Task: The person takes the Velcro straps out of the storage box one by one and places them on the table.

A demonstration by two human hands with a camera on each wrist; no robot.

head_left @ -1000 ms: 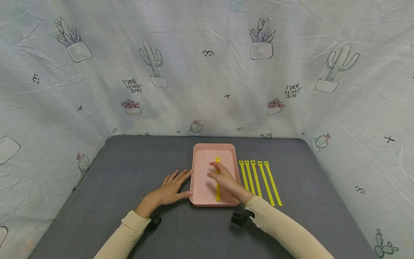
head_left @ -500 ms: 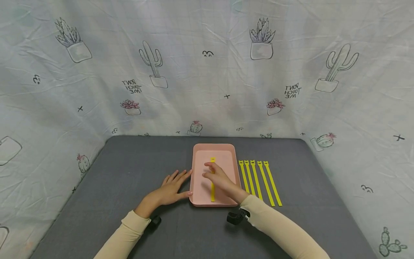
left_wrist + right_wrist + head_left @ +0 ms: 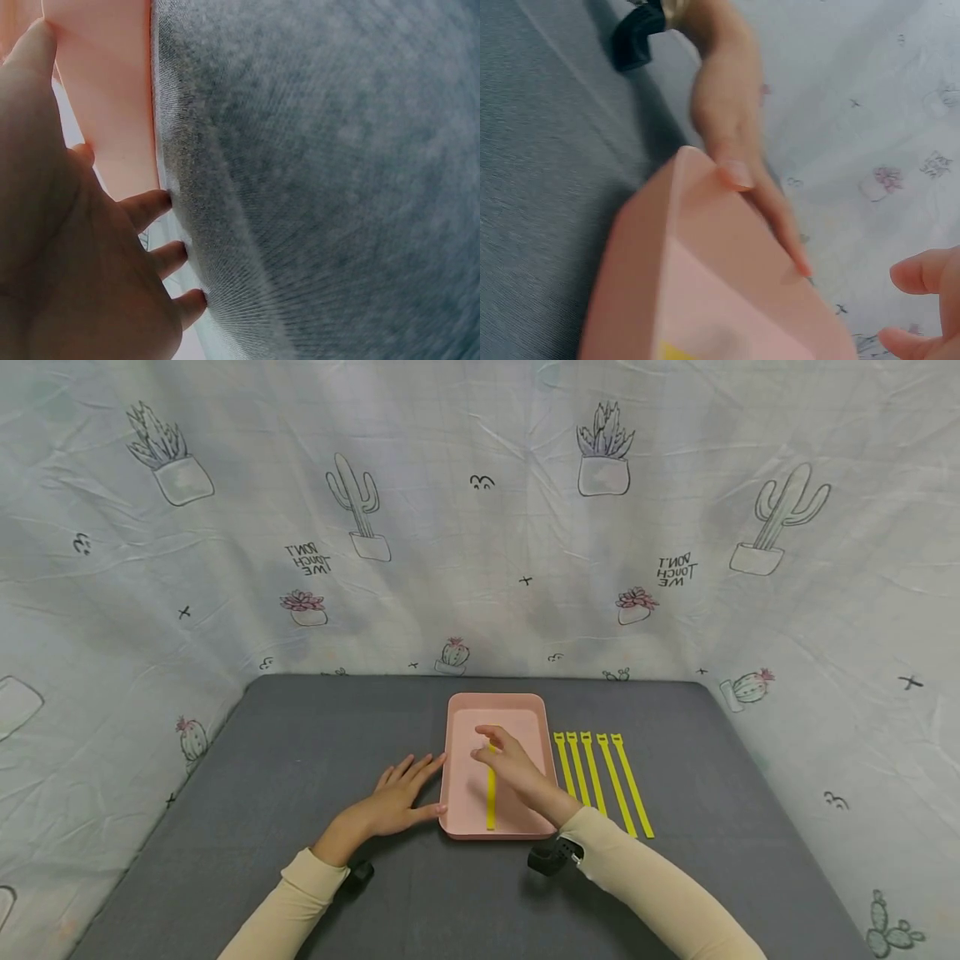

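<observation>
while the left hand (image 3: pixel 396 799) lies flat on the grey table (image 3: pixel 300 760), fingers straight and thumb against the near left edge of the pink tray (image 3: pixel 461 706), the right hand (image 3: pixel 517 770) hovers over the tray with fingers loosely spread, holding nothing. a yellow strap (image 3: pixel 491 802) lies lengthwise inside the tray, partly beneath that hand. five more yellow straps (image 3: pixel 603 781) lie side by side just right of the tray.
</observation>
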